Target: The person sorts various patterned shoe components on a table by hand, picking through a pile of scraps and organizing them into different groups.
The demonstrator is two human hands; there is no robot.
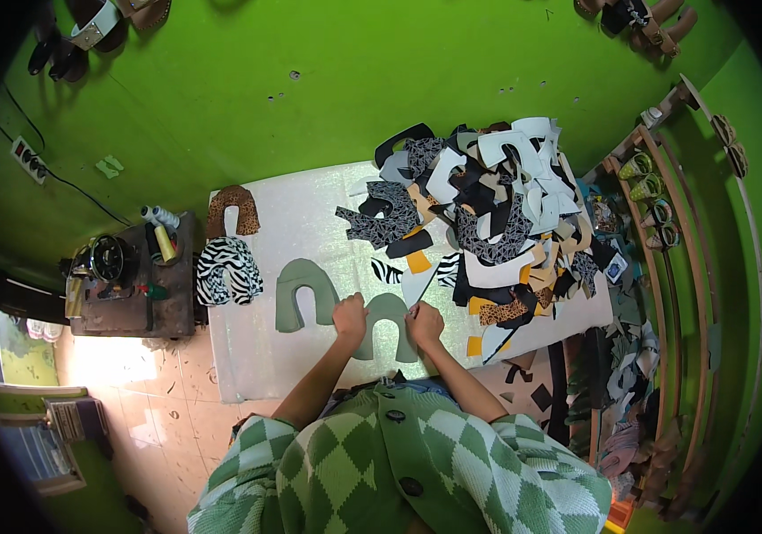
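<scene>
A sage-green U-shaped cut piece [387, 308] lies at the table's near edge, its open end toward me. My left hand [351, 321] is closed on its left side. On its right side, my right hand [425, 324] pinches the edge with fingers together. Just left of my left hand rests a green U-shaped piece [290, 289] of the same colour, flat on the white table [261, 356]. Farther left are zebra-striped U-shaped pieces [217, 255] and, behind them, a brown leopard-spotted U-shaped piece [222, 201].
A large heap of scraps [497, 205] in white, black, tan and yellow covers the table's right part. At left stands a sewing machine [107, 258] with thread cones [164, 242] beside it. A wooden rack [666, 294] with sandals leans along the right wall.
</scene>
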